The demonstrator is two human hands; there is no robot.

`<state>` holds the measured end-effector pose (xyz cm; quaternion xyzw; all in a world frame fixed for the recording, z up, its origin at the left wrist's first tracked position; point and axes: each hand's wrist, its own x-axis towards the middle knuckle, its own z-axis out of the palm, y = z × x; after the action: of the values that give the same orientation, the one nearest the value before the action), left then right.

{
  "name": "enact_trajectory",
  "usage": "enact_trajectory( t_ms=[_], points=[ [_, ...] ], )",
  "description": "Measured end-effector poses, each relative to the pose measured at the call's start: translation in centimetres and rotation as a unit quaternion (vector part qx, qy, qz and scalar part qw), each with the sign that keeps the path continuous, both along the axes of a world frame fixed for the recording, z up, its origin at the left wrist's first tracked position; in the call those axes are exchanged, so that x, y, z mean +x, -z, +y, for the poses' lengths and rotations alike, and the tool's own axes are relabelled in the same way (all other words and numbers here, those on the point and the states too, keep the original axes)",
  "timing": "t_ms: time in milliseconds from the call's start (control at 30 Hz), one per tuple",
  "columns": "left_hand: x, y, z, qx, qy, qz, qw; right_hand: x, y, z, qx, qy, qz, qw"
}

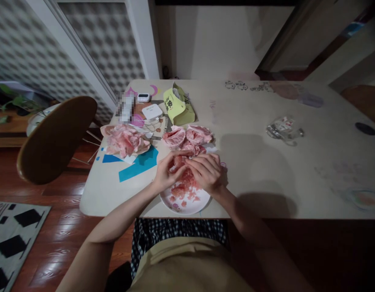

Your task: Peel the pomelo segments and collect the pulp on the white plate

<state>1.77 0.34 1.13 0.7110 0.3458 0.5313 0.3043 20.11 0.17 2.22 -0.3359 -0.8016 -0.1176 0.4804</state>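
Observation:
My left hand (169,172) is curled around a piece of pink citrus flesh (177,162) above a white plate (187,207). Close against it, my right hand (206,172) has its fingers bent and pressed together at the same piece; whatever they pinch is too small to make out. Loose pink pulp (185,187) lies on the plate under both hands. Just behind the plate sit several peeled citrus portions (199,135) in pale membrane. To the left is a heap of pink peels or membranes (126,140).
A yellow-green printed packet (178,106) stands at the back, near a white box (152,111) and a small white device (144,97). Blue paper (138,165) lies left of the plate. Farther right is a clear plastic item (284,129). A brown chair (56,140) stands left.

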Motion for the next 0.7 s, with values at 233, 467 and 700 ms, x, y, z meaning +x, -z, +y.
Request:
enact_trajectory(
  t_ms=[233,467,700],
  points=[
    [0.21,0.01,-0.25,-0.038,-0.051,0.029,0.998,0.08,0.0,0.31,-0.01,0.058,0.03,0.998],
    [0.24,-0.19,-0.18,-0.006,-0.048,-0.006,0.999,0.33,-0.17,0.01,-0.001,0.053,-0.006,0.999],
    [0.09,-0.07,0.01,-0.019,-0.064,-0.006,0.998,0.05,-0.2,-0.55,0.037,0.043,-0.014,0.998]
  ],
)
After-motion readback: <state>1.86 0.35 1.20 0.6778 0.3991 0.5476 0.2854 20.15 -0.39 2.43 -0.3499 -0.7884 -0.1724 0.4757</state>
